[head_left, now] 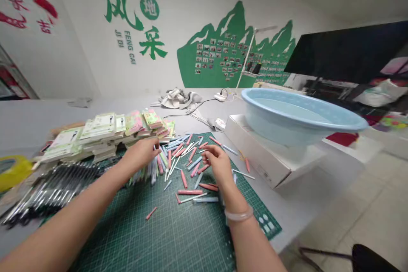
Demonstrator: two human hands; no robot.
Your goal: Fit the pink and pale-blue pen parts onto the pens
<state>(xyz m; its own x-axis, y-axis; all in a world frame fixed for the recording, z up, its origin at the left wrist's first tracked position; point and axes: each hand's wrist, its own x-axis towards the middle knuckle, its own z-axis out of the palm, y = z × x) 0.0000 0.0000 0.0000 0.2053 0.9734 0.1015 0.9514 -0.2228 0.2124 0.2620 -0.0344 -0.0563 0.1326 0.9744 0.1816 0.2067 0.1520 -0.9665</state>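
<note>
My left hand (144,153) is curled above the left side of a pile of pen parts, next to a bundle of clear and pastel pens (149,173). What its fingers close on, if anything, is hidden. My right hand (218,162) pinches over the right side of the pile; a thin pale tip shows by its fingertips, but I cannot tell whether it is held. Pink pen barrels (190,192), blue barrels (205,200) and thin white refills (193,198) lie scattered on a green cutting mat (153,238). A small pink piece (151,213) lies apart, nearer me.
Rows of dark-tipped clear pens (60,187) and stacked card packs (98,129) stand at left, beside a yellow tape roll (15,172). A blue basin (287,121) rests on a white box (261,153) at right. Grey cloths (178,98) and a cable lie behind.
</note>
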